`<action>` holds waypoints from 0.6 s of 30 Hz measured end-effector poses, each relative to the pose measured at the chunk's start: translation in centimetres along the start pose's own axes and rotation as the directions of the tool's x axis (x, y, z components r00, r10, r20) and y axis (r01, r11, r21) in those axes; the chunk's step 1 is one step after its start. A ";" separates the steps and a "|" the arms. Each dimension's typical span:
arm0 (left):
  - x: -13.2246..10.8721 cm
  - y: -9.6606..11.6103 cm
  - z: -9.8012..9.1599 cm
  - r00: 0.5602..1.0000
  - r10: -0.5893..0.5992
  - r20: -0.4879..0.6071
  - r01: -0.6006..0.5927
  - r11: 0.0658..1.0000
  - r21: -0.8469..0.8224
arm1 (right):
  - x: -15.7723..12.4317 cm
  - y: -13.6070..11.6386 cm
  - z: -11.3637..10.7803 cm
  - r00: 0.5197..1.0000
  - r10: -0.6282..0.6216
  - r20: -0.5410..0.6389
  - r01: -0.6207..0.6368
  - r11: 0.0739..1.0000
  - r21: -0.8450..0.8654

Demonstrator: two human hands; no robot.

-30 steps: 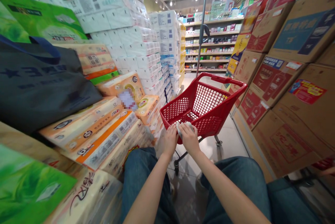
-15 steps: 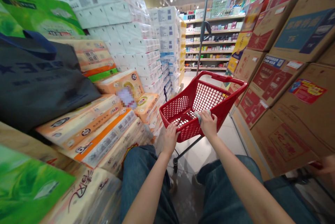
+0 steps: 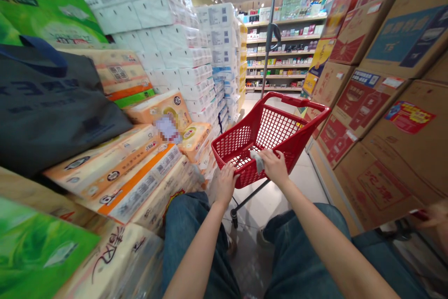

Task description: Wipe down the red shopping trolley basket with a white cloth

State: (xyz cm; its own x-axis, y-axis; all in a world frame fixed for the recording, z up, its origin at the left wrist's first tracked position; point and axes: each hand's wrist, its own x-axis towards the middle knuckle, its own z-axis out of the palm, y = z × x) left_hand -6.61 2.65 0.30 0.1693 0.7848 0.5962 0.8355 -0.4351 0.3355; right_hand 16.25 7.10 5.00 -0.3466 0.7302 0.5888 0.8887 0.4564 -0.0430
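As the head view looks down, the right hand (image 3: pixel 275 167) is pinching a crumpled white cloth (image 3: pixel 258 161) in its closed grip against the near rim of a red shopping basket (image 3: pixel 301 101), mid-frame, while the left hand (image 3: pixel 226 184) is curling around that rim. Being light and soft, the cloth is offering a hold at any loose fold.

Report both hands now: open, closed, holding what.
Left hand: closed, curled over the rim of the red shopping basket.
Right hand: closed, holding a white wipe.
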 end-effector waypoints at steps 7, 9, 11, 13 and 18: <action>0.2 0.7 0.2 1.000 -0.008 -0.020 0.008 1.000 -0.016 | 0.4 1.2 0.8 0.969 0.217 -0.116 -0.218 0.976 0.000; 0.2 0.9 0.3 1.000 -0.009 -0.020 0.009 1.000 -0.015 | -0.2 -2.0 1.6 0.970 0.207 -0.125 -0.204 0.978 0.033; 0.3 0.9 0.3 1.000 -0.006 -0.017 0.005 1.000 -0.012 | -0.9 -5.4 2.3 0.981 0.160 -0.109 -0.154 0.986 0.064; 0.3 0.7 0.3 1.000 -0.002 -0.013 0.002 1.000 -0.005 | -1.5 -8.0 2.6 0.991 0.103 -0.085 -0.096 0.992 0.085; 0.1 0.1 0.1 1.000 0.012 0.007 -0.012 1.000 0.009 | -1.5 -7.1 1.5 0.997 -0.083 -0.002 0.083 0.993 0.079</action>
State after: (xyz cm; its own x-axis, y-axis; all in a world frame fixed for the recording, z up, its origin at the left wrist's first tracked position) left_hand -6.50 2.76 0.36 0.1827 0.7824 0.5953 0.8380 -0.4406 0.3219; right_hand 10.04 3.54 3.15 -0.4183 0.6889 0.5919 0.8307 0.5538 -0.0575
